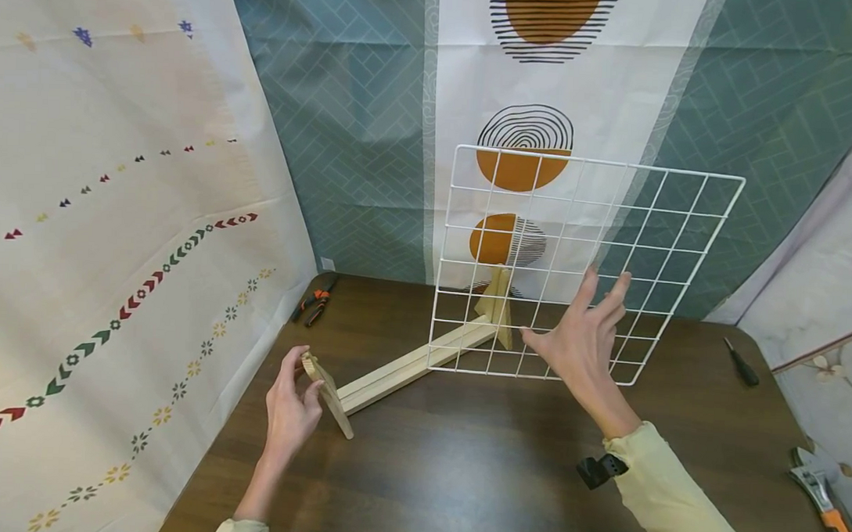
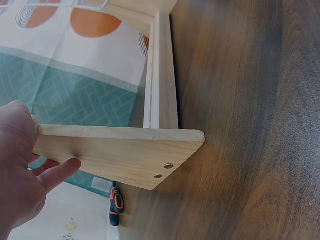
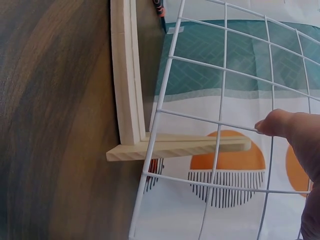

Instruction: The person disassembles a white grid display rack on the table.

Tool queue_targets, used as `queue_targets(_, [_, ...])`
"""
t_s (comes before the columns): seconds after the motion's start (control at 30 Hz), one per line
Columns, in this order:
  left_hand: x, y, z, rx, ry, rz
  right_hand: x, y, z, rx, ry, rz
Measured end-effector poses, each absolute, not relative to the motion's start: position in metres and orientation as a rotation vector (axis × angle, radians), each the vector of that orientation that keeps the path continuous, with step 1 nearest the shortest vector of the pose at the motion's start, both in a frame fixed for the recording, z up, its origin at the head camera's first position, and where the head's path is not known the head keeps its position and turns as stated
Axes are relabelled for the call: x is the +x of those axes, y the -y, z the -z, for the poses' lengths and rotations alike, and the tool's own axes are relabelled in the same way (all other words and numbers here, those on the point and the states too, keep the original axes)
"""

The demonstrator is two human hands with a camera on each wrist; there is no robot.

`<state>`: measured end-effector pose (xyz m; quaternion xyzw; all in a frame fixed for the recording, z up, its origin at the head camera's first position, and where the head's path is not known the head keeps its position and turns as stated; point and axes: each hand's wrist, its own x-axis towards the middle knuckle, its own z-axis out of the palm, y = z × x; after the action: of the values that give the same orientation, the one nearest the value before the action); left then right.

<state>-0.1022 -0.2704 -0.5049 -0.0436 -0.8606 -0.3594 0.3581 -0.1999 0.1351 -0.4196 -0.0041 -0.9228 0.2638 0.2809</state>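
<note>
A wooden stand lies on the brown table, its long grooved bar joining two end boards. My left hand pinches the near end board by its upper part, thumb on one face and fingers on the other. Two screw heads show low on that board in the left wrist view. In my right hand is a white wire grid panel, held up at a tilt with fingers spread across its wires. The panel is in front of the far end board in the head view; whether they touch, I cannot tell.
Orange-and-black pliers lie at the table's back left. A dark-handled screwdriver and an adjustable wrench lie at the right side. Patterned curtains hang behind the table and along its left.
</note>
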Motion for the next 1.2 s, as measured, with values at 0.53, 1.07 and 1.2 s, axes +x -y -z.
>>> queue_targets(0.53, [-0.0985, 0.2719, 0.5074, -0.109, 2.215, 0.945, -0.1995, -0.1363, 0.4227, -0.026, 2.508, -0.710])
queue_targets(1.07, [-0.0939, 0.2710, 0.5089, -0.098, 2.197, 0.919, -0.1995, -0.1384, 0.4255, -0.039, 2.503, -0.721])
queue_targets(1.2, [-0.0928, 0.2704, 0.5086, -0.084, 2.194, 0.927, -0.1998, -0.1387, 0.4263, -0.032, 2.501, -0.720])
